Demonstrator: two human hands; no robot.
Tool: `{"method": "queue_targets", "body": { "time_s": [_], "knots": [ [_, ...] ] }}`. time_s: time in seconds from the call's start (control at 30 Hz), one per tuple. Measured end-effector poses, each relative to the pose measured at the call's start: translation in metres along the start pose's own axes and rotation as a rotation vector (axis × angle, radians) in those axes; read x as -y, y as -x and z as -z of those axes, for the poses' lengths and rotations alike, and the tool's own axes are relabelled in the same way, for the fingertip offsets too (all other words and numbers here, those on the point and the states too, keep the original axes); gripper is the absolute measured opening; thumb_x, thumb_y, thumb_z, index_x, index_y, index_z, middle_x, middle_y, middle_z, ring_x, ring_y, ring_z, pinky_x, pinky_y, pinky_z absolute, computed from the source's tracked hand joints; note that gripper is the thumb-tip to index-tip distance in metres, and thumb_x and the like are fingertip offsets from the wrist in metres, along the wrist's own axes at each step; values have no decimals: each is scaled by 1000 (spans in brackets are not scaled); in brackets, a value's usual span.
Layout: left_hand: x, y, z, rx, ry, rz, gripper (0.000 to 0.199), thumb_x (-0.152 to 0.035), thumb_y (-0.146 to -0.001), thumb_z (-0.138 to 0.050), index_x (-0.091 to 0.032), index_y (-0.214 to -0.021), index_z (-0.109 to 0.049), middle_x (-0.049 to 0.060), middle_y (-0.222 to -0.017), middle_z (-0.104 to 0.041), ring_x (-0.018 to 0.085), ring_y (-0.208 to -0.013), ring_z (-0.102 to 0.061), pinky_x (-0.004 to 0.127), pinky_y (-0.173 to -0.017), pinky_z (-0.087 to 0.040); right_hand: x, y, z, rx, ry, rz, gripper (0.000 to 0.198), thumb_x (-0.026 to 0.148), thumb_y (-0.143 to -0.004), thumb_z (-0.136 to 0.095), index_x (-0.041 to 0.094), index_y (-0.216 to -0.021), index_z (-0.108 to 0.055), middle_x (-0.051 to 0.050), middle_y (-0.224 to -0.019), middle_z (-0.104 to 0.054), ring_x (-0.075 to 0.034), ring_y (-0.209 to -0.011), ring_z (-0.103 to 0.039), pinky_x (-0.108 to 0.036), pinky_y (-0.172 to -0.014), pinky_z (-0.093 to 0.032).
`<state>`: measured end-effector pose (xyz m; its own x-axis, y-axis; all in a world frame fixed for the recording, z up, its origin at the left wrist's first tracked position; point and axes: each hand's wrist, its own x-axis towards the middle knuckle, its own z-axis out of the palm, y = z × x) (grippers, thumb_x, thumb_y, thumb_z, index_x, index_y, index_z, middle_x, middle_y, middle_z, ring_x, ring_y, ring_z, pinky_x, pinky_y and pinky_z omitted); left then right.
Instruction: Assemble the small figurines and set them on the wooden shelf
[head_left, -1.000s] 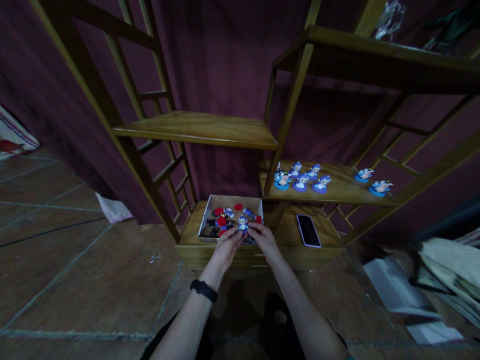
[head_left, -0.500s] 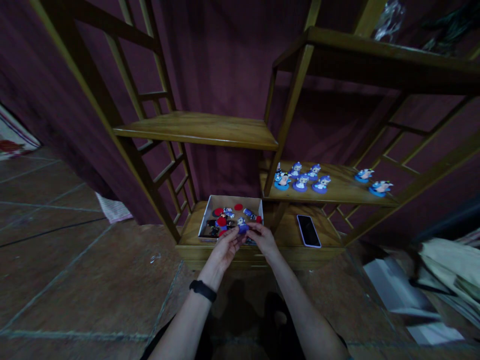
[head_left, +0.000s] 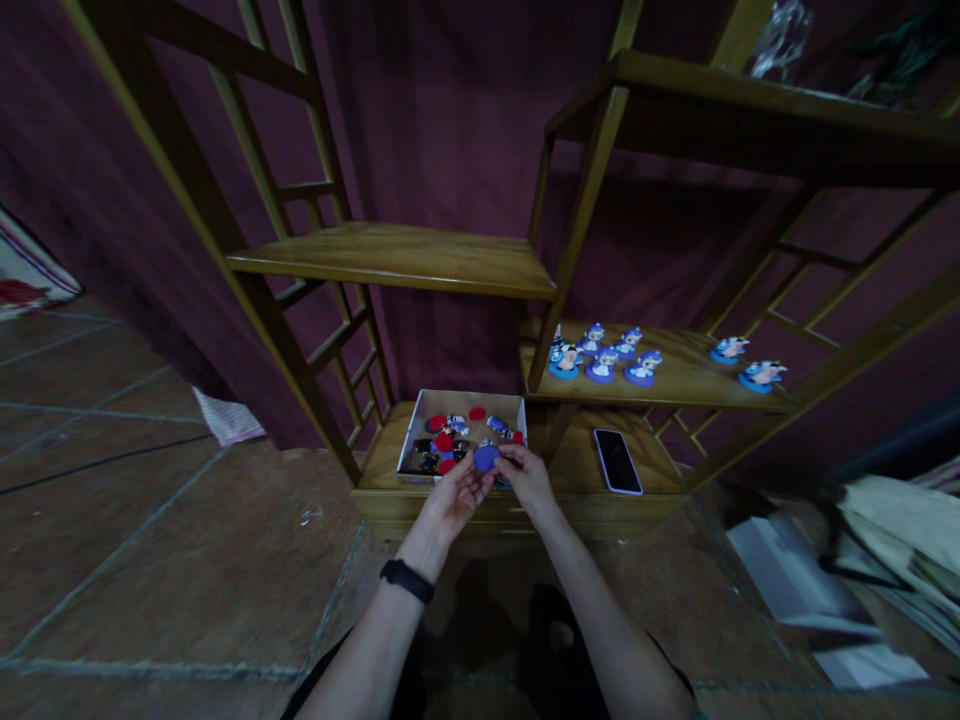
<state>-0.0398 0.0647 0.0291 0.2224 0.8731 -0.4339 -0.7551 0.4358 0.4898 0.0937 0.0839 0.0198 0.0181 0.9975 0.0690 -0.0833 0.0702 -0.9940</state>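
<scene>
My left hand (head_left: 452, 500) and right hand (head_left: 527, 478) met with fingers clamped on one small figurine (head_left: 486, 456), its blue base toward me, above the front edge of the cardboard box (head_left: 420, 425) on the bottom shelf (head_left: 577, 470).

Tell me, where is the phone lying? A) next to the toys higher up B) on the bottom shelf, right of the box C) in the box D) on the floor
B: the phone lies flat on the bottom shelf, right of the box and outside it.

Bare forearms, no sleeves; blk band on left wrist (head_left: 406, 581).
</scene>
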Motion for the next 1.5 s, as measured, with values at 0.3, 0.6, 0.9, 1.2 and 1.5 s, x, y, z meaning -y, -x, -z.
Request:
{"method": "queue_targets", "body": {
  "time_s": [0.3,0.6,0.9,1.2,1.5],
  "knots": [
    [3,-5,2,18,-64,-158,14,-10,-69,-70,-13,-82,-66,4,-81,-70,10,-72,-64,19,-72,-50,0,3,1,-56,9,-69,32,39,-65,-63,20,-91,-67,-2,-82,-67,-15,-67,-60,-28,-60,-52],
    [5,-7,1,20,-165,-349,32,-5,-54,-77,-12,-83,-67,3,-79,-70,11,-75,-64,22,-77,-47,10,9,-6,-55,-158,-239,43,47,-60,-68,18,-92,-65,1,-66,-61,-11,-55,-55,-26,-55,-49],
    [4,-6,1,36,-149,-334,26,-10,-61,-74,-11,-86,-68,6,-81,-70,14,-77,-64,27,-81,-47,9,10,-6,-74,-209,-247,45,38,-54,-73,17,-93,-64,1,-68,-63,-12,-58,-56,-27,-58,-49],
    [1,-6,7,25,-172,-301,23,-14,-67,-70,-12,-89,-67,7,-79,-69,14,-71,-64,27,-73,-50,6,9,-6,-30,-179,-220,39,35,-56,-70,18,-91,-65,0,-73,-65,-11,-58,-55,-26,-58,-48],
    [-1,-1,5,-18,-212,-288,30,-8,-63,-70,-12,-93,-66,7,-81,-70,14,-72,-64,25,-71,-50,6,8,-4,-13,-55,-152,30,35,-62,-65,20,-87,-67,-2,-81,-68,-15,-68,-60,-28,-60,-50]
  ]
}}
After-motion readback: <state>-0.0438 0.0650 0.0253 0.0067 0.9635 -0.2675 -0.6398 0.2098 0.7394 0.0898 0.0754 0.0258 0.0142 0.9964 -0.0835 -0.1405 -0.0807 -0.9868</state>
